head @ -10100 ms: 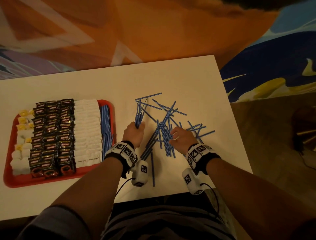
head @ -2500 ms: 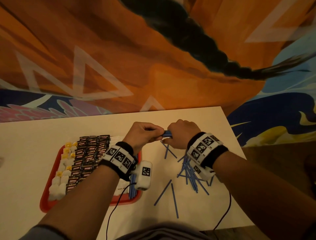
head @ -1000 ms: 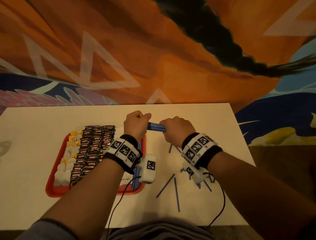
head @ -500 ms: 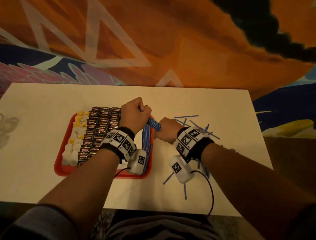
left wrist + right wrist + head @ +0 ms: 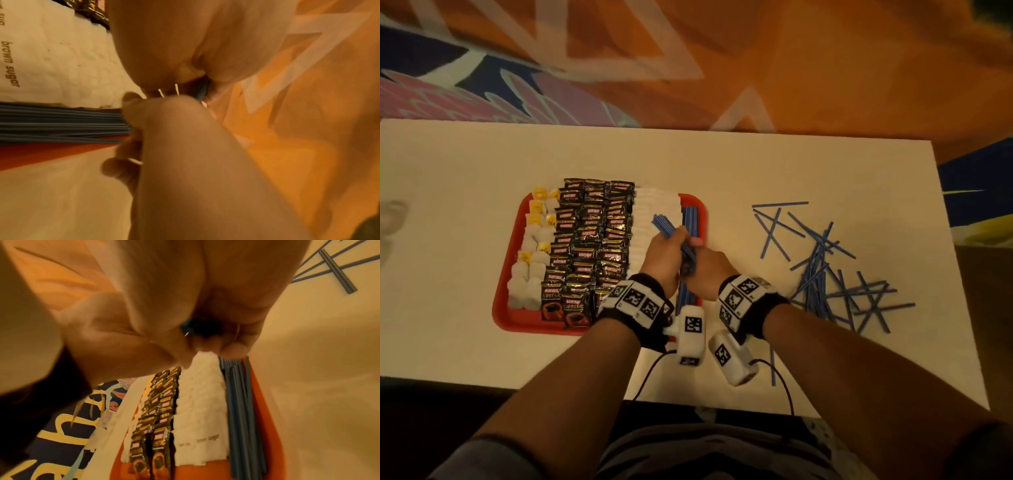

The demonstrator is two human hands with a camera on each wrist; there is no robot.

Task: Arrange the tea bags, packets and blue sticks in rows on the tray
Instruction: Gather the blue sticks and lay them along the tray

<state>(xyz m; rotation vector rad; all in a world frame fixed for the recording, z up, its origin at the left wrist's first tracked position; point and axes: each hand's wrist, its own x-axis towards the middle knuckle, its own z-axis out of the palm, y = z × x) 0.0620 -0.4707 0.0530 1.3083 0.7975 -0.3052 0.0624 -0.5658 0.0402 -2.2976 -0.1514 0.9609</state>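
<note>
Since half a second ago, both hands have dropped from above the far right corner of the tray to lower over its right edge, carrying the bundle with them; the view has tipped downward.

Item 1. Held bundle of blue sticks: slanted, far end toward 11 o'clock, above the white packets. Left hand has its fingers curled round the middle of the bundle. Right hand is closed round the near end, fingers pressed together; in the right wrist view the stick ends show inside the fist.

Item 2. Red tray: on the white table, at 9 o'clock from the hands. Contents in rows, left to right:
- tea bags, white with yellow tags, along the left edge;
- black coffee packets, several columns;
- white sugar packets, printed "brown sugar" in the left wrist view;
- laid blue sticks, parallel, against the right rim, running 12 to 6 o'clock.

Item 3. Loose blue sticks: scattered and crossing on the table at 3 o'clock from the hands, well apart from the tray. One single stick lies near the front edge, beside the right wrist camera.

Item 4. Wrist bands with square markers on both wrists, cables trailing toward 6 o'clock.
</note>
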